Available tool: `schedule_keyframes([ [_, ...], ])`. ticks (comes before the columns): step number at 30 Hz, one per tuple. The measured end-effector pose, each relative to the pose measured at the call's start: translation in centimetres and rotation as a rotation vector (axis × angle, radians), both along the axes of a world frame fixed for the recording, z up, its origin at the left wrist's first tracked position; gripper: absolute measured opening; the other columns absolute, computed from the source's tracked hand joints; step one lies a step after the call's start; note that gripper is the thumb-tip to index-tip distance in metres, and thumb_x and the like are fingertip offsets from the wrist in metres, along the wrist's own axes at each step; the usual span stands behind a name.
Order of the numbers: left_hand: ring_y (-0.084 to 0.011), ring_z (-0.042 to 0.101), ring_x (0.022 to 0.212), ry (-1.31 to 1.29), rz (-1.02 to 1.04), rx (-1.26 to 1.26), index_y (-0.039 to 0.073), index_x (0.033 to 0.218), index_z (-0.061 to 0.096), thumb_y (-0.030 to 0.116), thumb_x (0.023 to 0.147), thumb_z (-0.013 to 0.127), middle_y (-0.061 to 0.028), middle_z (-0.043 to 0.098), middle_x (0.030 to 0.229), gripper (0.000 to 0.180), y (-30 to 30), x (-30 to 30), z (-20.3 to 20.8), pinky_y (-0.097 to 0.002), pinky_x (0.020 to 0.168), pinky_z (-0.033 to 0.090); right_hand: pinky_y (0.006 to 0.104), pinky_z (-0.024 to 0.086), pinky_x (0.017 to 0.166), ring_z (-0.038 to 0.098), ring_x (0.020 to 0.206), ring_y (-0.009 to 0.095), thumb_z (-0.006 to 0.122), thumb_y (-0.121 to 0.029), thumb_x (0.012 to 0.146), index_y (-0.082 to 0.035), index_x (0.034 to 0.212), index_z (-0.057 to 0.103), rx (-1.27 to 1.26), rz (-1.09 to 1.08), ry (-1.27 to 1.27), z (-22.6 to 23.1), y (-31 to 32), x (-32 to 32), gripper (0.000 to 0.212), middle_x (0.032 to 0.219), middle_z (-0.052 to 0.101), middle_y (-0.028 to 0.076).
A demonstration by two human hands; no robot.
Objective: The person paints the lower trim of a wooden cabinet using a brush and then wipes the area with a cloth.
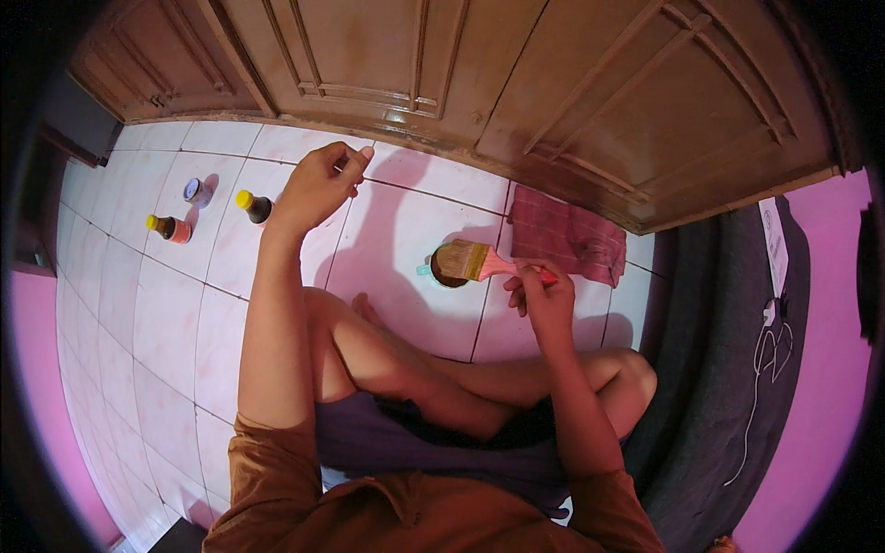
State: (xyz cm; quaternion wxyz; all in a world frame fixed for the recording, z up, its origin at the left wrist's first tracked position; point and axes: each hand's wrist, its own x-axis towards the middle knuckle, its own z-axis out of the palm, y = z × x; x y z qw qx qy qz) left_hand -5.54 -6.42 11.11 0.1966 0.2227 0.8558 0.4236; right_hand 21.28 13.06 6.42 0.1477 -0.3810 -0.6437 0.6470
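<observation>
In my right hand (544, 295) is a wide paintbrush (498, 265) with a red handle, gripped between closed fingers. Its pale bristles hang over a mug (450, 281) with a light green handle, covering part of the opening. Dark contents show inside the mug; whether the bristles touch them I cannot tell. My left hand (323, 184) is raised above the tiles, near the wooden doors, with its fingers curled in and nothing visible in them. Below and left of it stands a small dark bottle (255, 206) with a yellow cap.
Brown panelled wooden doors (369, 55) rise ahead. A folded red checked cloth (562, 235) lies right of the mug. Farther left are another yellow-capped bottle (170, 229) and a small round container (196, 192). A dark mattress-like pad (710, 369) with a white power strip (772, 249) lies at right.
</observation>
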Motion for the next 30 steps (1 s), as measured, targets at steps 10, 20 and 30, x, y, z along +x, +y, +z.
schedule_keyframes([
  [10,-0.0126,0.059,0.068,-0.060,-0.015,0.024,0.000,0.089,0.061,0.045,0.092,0.058,-0.0070,0.063,0.078,0.046,-0.2,0.2,-0.3,-0.0269,0.067,0.048,0.0247,0.046,0.049,0.058,0.056,0.010,0.060,-0.012,0.089,0.001,0.095,0.064,0.254,0.117,0.121,-0.2,-1.1,0.6,0.014,0.070,0.064,0.008],
  [20,-0.0123,0.059,0.069,-0.075,-0.044,-0.021,0.001,0.088,0.060,0.044,0.092,0.058,-0.0063,0.062,0.077,0.043,0.2,0.7,0.0,-0.0271,0.068,0.047,0.0333,0.052,0.063,0.065,0.067,0.031,0.066,-0.018,0.084,-0.003,0.091,0.063,0.650,0.315,-0.019,-0.8,-3.0,-1.0,0.017,0.074,0.064,0.017],
  [30,-0.0192,0.067,0.067,-0.183,-0.630,-0.348,0.000,0.102,0.062,0.018,0.084,0.060,-0.0107,0.067,0.084,0.025,0.7,1.6,-4.3,-0.0318,0.061,0.051,0.0258,0.050,0.055,0.064,0.065,0.012,0.062,-0.011,0.087,0.000,0.093,0.064,0.506,0.211,0.025,-1.0,-1.5,0.2,0.013,0.072,0.066,0.008],
])
